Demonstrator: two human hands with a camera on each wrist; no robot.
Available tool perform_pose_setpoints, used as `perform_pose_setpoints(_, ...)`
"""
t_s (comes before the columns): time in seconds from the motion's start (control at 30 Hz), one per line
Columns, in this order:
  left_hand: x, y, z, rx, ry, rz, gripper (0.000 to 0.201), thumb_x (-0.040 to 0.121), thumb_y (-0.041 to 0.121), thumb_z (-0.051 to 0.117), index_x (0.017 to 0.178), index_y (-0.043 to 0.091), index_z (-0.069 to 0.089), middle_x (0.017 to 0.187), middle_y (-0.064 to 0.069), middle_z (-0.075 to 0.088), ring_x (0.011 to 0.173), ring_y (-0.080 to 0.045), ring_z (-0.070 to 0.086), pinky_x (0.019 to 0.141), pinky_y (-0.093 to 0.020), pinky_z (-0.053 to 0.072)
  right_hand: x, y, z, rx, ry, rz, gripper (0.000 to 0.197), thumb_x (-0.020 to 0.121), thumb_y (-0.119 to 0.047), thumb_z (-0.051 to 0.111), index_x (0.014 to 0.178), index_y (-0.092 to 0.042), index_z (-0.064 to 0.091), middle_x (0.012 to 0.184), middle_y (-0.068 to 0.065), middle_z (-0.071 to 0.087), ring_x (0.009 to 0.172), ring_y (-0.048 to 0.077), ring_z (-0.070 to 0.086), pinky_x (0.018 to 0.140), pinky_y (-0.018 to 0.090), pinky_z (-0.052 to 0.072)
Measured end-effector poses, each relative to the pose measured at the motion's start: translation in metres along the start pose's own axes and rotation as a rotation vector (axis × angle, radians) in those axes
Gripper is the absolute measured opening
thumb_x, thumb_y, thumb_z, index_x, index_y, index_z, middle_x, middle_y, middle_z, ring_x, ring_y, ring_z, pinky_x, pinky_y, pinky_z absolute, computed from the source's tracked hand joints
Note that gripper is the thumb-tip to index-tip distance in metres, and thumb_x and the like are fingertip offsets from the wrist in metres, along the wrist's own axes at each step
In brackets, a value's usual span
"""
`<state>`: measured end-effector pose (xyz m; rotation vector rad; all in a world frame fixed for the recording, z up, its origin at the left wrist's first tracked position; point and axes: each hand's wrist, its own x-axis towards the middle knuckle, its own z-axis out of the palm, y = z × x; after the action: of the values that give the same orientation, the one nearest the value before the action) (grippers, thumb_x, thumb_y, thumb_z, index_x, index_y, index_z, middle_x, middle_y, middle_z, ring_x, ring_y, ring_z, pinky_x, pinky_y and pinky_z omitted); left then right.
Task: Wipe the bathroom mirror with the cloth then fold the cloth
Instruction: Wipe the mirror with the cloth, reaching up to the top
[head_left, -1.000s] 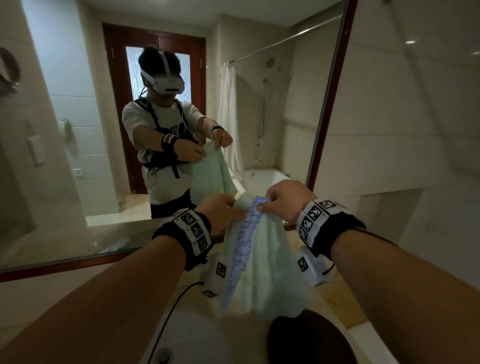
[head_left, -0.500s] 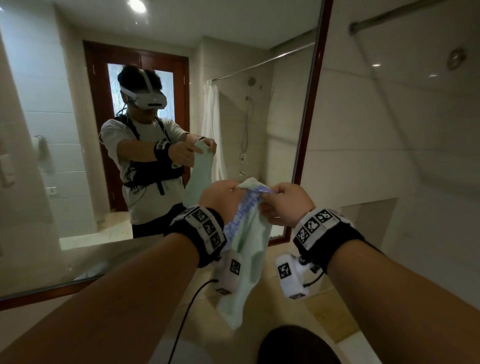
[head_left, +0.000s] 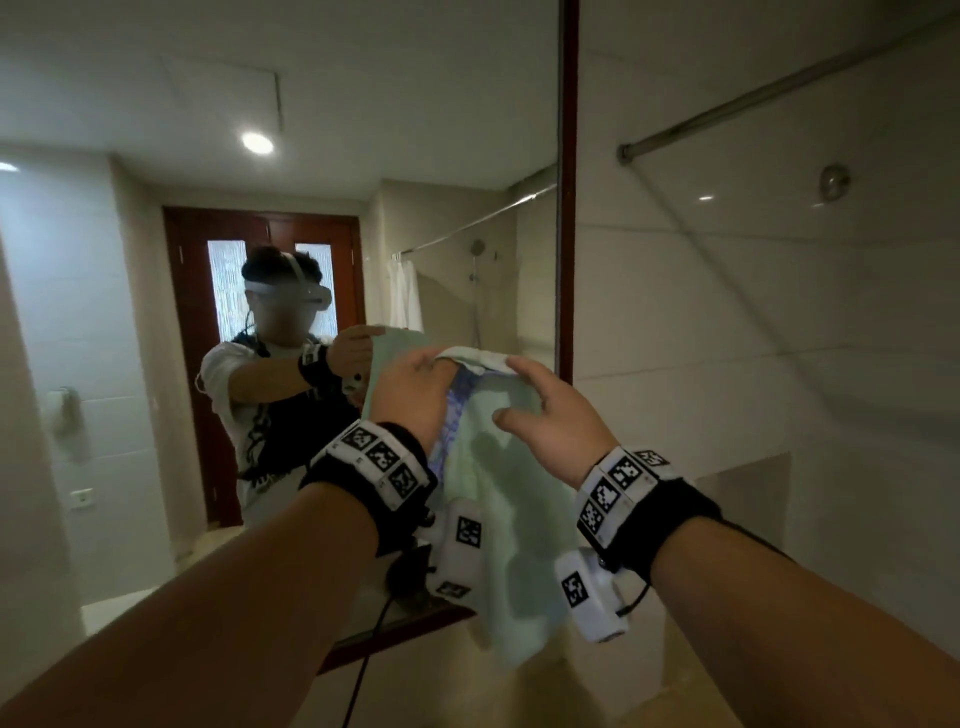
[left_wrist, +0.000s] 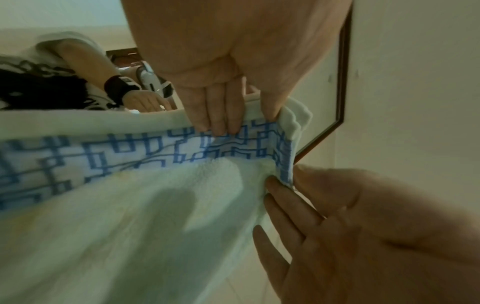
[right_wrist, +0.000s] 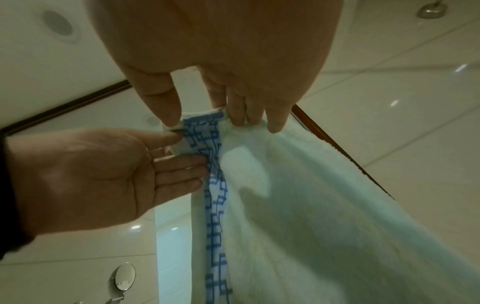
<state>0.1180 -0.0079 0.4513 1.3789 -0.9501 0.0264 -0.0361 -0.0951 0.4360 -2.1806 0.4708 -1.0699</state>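
Note:
A pale green cloth (head_left: 498, 519) with a blue patterned band hangs in front of the lower right part of the mirror (head_left: 156, 338). My left hand (head_left: 410, 395) grips its top edge, which drapes over the fingers; in the left wrist view the left fingertips (left_wrist: 221, 121) sit on the band of the cloth (left_wrist: 155, 205). My right hand (head_left: 545, 415) is on the near side with fingers spread and straight. In the right wrist view its fingertips (right_wrist: 244, 117) touch the top corner of the cloth (right_wrist: 311, 205). The mirror reflects me holding the cloth.
The mirror's dark wooden frame (head_left: 567, 208) runs up just right of my hands. Glossy wall tiles (head_left: 779, 364) lie beyond it, under a shower rail (head_left: 779, 88). A beige counter (head_left: 597, 691) lies below, and a black cable (head_left: 363, 670) hangs from my left wrist.
Both hands have risen with the cloth towards the mirror, and my view has tilted up. The right hand's pinch has loosened into spread fingers. The left hand still holds the top edge.

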Motion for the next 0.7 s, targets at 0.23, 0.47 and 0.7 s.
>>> perform_pose_setpoints(0.23,0.069,0.044,0.071,-0.068,0.088,0.01,0.023,0.073,0.046,0.068,0.091,0.032,0.072,0.089,-0.008,0.078,0.092,-0.035,0.073,0.092,-0.06,0.056,0.063,0.024,-0.075,-0.02,-0.078,-0.232,0.088,0.086,-0.036,0.066,0.155,-0.039,0.011,0.16,-0.01,0.023,0.144,0.009,0.025,0.117,0.033,0.027)
perform_pose_setpoints(0.47,0.129,0.105,0.136,-0.059,0.214,0.104,0.031,0.073,0.047,0.071,0.099,0.03,0.067,0.096,-0.005,0.076,0.092,-0.026,0.074,0.086,-0.049,0.06,0.155,0.033,-0.136,-0.049,-0.108,-0.386,0.099,0.085,-0.038,0.066,0.156,-0.037,-0.003,0.164,-0.009,0.005,0.151,0.012,0.004,0.122,0.042,0.016)
perform_pose_setpoints(0.7,0.173,0.145,0.176,-0.056,0.179,0.181,0.059,0.065,0.064,0.078,0.111,0.032,0.06,0.106,-0.003,0.076,0.097,-0.023,0.075,0.092,-0.05,0.058,0.235,0.021,-0.16,-0.014,-0.052,-0.555,0.095,0.076,-0.039,0.065,0.152,-0.04,0.008,0.157,-0.006,0.026,0.147,0.019,0.02,0.118,0.048,0.025)
